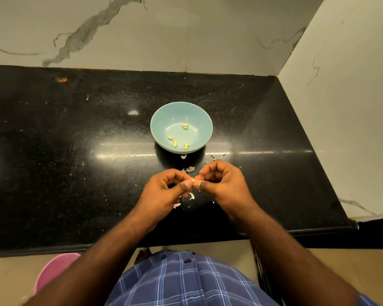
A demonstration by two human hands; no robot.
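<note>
A light blue bowl point(161, 120) stands in the middle of the black stone counter point(75, 151) and holds several peeled yellowish garlic cloves point(175, 143). Just in front of it, above the counter, my left hand point(164, 191) and my right hand point(224, 182) meet fingertip to fingertip. Between thumbs and forefingers they pinch one small pale garlic clove point(193, 180), mostly hidden by the fingers. Thin whitish garlic skins point(191, 196) lie scattered on the counter under and around both hands.
Marble-patterned walls close the counter at the back and on the right point(341, 107). The counter's front edge point(53, 248) runs just before my body. A pink tub point(51, 272) stands on the floor at the lower left. A small orange scrap point(63, 80) lies far left.
</note>
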